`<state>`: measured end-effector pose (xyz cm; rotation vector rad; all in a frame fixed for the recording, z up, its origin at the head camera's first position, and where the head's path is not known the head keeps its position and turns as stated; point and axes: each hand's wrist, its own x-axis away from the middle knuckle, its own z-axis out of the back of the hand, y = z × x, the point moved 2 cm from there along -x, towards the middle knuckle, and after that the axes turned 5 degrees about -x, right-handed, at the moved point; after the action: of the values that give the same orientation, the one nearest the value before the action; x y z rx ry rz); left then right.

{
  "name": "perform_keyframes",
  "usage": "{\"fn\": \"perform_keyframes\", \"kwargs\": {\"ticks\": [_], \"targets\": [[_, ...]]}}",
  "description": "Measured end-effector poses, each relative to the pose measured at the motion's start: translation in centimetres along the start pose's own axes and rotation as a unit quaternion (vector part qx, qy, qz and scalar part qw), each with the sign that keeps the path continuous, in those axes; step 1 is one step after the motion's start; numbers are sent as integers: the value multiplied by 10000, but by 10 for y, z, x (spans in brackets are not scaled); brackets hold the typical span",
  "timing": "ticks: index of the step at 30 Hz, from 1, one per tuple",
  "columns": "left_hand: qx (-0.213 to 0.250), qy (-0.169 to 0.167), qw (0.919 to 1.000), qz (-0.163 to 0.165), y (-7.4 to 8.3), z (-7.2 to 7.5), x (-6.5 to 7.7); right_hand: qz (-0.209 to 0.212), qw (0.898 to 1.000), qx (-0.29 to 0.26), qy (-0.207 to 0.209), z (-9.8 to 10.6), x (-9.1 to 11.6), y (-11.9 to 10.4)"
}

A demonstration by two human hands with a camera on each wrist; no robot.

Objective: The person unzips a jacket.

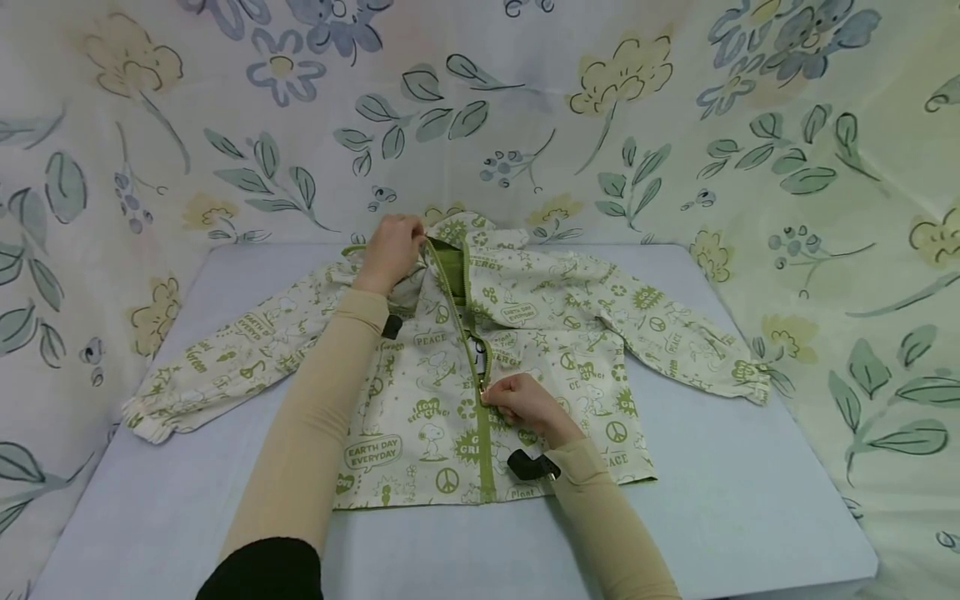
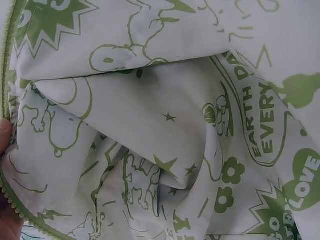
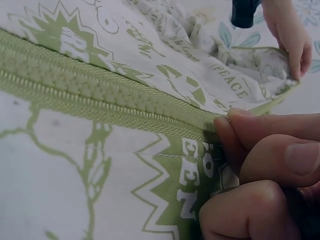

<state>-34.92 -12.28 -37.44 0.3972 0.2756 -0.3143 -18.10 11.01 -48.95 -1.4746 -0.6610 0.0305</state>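
A white jacket point(image 1: 427, 417) with green cartoon dog and lettering print lies front up, sleeves spread to both sides. Its green zip point(image 1: 483, 450) is joined from the hem up to mid-chest. Above that the two edges part, showing green lining point(image 1: 450, 271) inside. My left hand point(image 1: 393, 250) pinches the zip edge near the collar; in the left wrist view only some fingertips point(image 2: 5, 135) show at that edge. At the top of the joined part, my right hand point(image 1: 525, 404) pinches the zip slider, which the fingers point(image 3: 260, 165) mostly hide in the right wrist view.
The jacket rests on a white table point(image 1: 750, 492), its hood point(image 1: 465, 223) towards the back edge. A flower-printed cloth point(image 1: 510, 117) hangs behind and at both sides. Dark wrist cameras point(image 1: 528, 465) sit on both beige sleeves.
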Motion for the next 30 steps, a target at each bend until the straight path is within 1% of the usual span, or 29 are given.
{"fn": "perform_keyframes", "kwargs": {"ticks": [10, 15, 17, 19, 20, 22, 23, 24, 25, 26, 27, 28, 30], "targets": [[-20, 103, 9999, 7, -3, 2, -1, 135, 9993, 230, -244, 1, 3, 0], [-1, 139, 9999, 32, -4, 1, 0, 164, 9990, 257, -313, 2, 4, 1], [-146, 141, 9998, 3, -5, 0, 2, 150, 9990, 258, -334, 2, 4, 1], [-312, 223, 9991, -168, -4, -1, 5, 114, 9990, 281, -342, 2, 4, 2], [-376, 279, 9983, -360, -1, -2, 7, 98, 9989, 308, -340, 2, 4, 2], [-414, 454, 9935, -960, 8, -4, 12, 52, 9988, 376, -318, 2, 4, 3], [-381, 495, 9892, -1323, 14, -5, 17, 37, 9987, 401, -316, 2, 3, 4], [-246, 502, 9832, -1736, 21, -7, 22, 30, 9986, 423, -315, 2, 3, 5], [-106, 388, 9754, -2166, 29, -8, 28, 21, 9985, 451, -309, 2, 3, 5], [-41, 191, 9664, -2561, 37, -10, 34, 16, 9985, 460, -310, 2, 2, 5], [37, -89, 9568, -2907, 45, -13, 41, 8, 9984, 470, -312, 2, 2, 4], [110, -485, 9475, -3158, 52, -16, 47, 6, 9984, 472, -318, 2, 2, 4], [207, -1320, 9285, -3466, 62, -23, 58, -17, 9984, 472, -320, 2, 1, 3]]}}
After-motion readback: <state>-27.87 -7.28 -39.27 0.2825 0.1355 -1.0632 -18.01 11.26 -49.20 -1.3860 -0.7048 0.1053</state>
